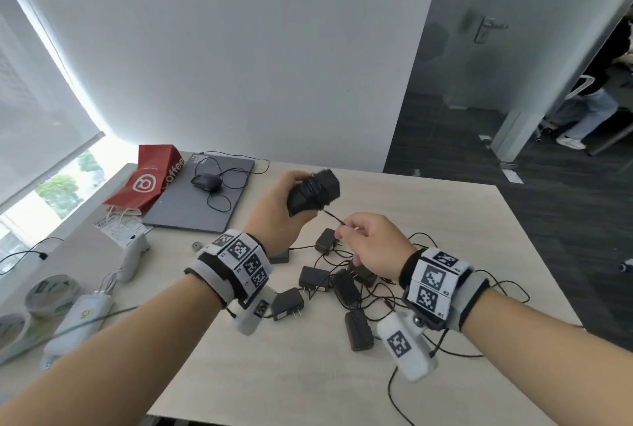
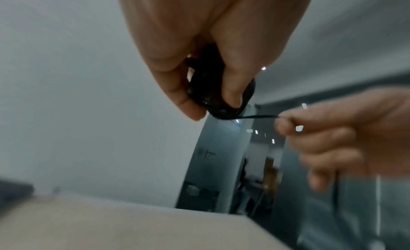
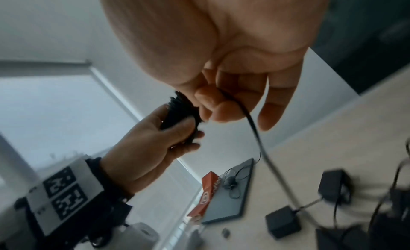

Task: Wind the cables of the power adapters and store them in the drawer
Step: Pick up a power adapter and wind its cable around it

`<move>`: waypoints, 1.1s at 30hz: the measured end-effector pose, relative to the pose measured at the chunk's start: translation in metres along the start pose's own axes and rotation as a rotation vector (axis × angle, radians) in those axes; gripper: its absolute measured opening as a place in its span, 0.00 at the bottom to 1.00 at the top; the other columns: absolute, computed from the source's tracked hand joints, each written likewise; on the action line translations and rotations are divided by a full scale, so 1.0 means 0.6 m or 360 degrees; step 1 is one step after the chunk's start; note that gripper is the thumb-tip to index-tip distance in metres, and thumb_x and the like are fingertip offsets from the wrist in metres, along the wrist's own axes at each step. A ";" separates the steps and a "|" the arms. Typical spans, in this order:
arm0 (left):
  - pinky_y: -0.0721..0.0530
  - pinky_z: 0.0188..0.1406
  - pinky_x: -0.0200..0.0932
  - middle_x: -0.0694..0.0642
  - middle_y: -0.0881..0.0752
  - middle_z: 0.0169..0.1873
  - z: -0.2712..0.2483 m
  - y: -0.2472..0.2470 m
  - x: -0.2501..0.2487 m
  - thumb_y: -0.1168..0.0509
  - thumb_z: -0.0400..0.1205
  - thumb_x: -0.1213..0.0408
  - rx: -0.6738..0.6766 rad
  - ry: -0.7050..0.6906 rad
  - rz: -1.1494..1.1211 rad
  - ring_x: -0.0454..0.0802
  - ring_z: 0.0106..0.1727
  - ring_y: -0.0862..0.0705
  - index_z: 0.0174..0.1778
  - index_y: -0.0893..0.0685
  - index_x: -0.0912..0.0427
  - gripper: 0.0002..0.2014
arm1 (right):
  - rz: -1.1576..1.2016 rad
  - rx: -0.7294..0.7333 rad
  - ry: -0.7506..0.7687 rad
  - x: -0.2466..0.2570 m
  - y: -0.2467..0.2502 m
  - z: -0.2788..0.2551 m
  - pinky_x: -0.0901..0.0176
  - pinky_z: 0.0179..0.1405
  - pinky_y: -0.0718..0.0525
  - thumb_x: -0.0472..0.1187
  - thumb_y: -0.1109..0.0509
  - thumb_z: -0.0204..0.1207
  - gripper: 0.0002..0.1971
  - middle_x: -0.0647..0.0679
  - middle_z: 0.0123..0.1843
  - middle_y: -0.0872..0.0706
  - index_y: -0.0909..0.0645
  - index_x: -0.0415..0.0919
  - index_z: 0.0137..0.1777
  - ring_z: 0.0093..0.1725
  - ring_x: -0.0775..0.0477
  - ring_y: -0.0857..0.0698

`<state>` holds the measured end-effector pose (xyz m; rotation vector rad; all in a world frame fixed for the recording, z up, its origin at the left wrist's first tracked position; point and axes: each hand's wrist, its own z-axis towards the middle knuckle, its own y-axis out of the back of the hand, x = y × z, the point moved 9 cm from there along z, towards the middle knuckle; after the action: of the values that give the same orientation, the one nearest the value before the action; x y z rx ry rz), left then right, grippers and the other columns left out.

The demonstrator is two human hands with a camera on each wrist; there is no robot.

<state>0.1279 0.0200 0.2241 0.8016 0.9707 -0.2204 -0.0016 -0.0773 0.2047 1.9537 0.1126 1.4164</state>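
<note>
Table (image 1: 308,374) bears adapters (image 1: 314,278), laptop (image 1: 202,206), bag (image 1: 150,182).

Black power adapter (image 1: 313,194) raised above table, cable (image 1: 333,216) wound round it — loose adapters (image 1: 346,288) tangled below.

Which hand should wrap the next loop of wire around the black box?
Right. The right hand already pinches the loose cable, while the left hand is busy gripping the adapter, probably steadying it.
</note>
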 end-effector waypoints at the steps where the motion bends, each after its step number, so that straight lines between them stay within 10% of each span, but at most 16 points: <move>1: 0.25 0.45 0.34 0.48 0.15 0.52 0.001 -0.005 0.003 0.28 0.75 0.68 0.0108 -0.0032 0.0262 0.47 0.46 0.19 0.68 0.26 0.50 0.26 | -0.0256 0.0015 0.0079 0.006 0.010 0.003 0.68 0.27 0.25 0.44 0.40 0.85 0.13 0.60 0.25 0.20 0.13 0.44 0.52 0.28 0.59 0.23; 8: 0.20 0.52 0.47 0.48 0.17 0.55 -0.028 -0.087 0.007 0.28 0.75 0.64 0.0914 -0.0337 0.1098 0.53 0.54 0.17 0.68 0.25 0.39 0.27 | -0.1196 -0.0144 0.0749 0.094 0.046 0.005 0.55 0.50 0.25 0.56 0.30 0.76 0.11 0.58 0.37 0.17 0.14 0.52 0.39 0.40 0.52 0.21; 12: 0.21 0.55 0.34 0.45 0.12 0.51 -0.056 -0.092 0.006 0.22 0.68 0.68 0.1056 -0.0103 0.0201 0.44 0.51 0.15 0.66 0.21 0.44 0.31 | -0.0785 -0.0328 0.0670 0.081 0.103 0.031 0.56 0.47 0.25 0.53 0.25 0.73 0.07 0.58 0.33 0.20 0.13 0.52 0.38 0.36 0.56 0.22; 16: 0.19 0.57 0.39 0.56 0.14 0.58 -0.067 -0.068 -0.017 0.21 0.68 0.69 0.0934 0.0027 -0.0707 0.48 0.57 0.15 0.72 0.26 0.58 0.36 | -0.0116 -0.0280 0.0299 0.015 0.101 0.035 0.63 0.32 0.22 0.44 0.28 0.78 0.08 0.53 0.26 0.17 0.14 0.47 0.38 0.24 0.60 0.21; 21: 0.12 0.50 0.48 0.55 0.12 0.53 -0.075 -0.056 -0.026 0.18 0.63 0.58 0.0745 0.0213 -0.1521 0.54 0.51 0.12 0.72 0.27 0.52 0.41 | 0.0249 0.0017 0.0130 -0.016 0.022 0.009 0.49 0.30 0.13 0.41 0.34 0.82 0.11 0.47 0.25 0.23 0.16 0.45 0.39 0.19 0.52 0.24; 33: 0.12 0.47 0.48 0.61 0.13 0.52 -0.088 -0.083 -0.016 0.17 0.63 0.57 0.0867 0.0468 -0.1674 0.59 0.49 0.11 0.73 0.29 0.54 0.43 | -0.0062 -0.0145 0.0421 0.014 0.031 0.004 0.67 0.24 0.37 0.37 0.33 0.80 0.26 0.61 0.17 0.25 0.20 0.62 0.21 0.22 0.58 0.33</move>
<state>0.0631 0.0200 0.1904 0.7476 1.5849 -1.3481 -0.0022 -0.0884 0.2220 1.6747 0.2027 1.6195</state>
